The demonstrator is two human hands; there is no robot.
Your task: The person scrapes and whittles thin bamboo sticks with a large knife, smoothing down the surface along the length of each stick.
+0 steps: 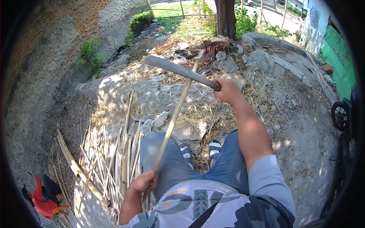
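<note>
My right hand (pixel 229 91) is closed round the dark handle of a machete (pixel 176 69), held out in front of me at arm's length. Its long grey blade points left, with a slightly hooked tip. Beside my left thigh, my left hand (pixel 143 181) grips the near end of a long split bamboo strip (pixel 171 125). The strip slants away from me over my left leg, and its far end rests by a heap of rubble and dry scraps. The blade crosses the strip near that far end; whether they touch, I cannot tell.
Several thin bamboo strips (pixel 110 155) lie piled to my left, near a thicker bamboo piece (pixel 81 173). A red-and-black object (pixel 40 197) sits at lower left. Ahead are a tree trunk (pixel 226 19) and broken concrete (pixel 225 62). A wheel (pixel 340 115) shows at right.
</note>
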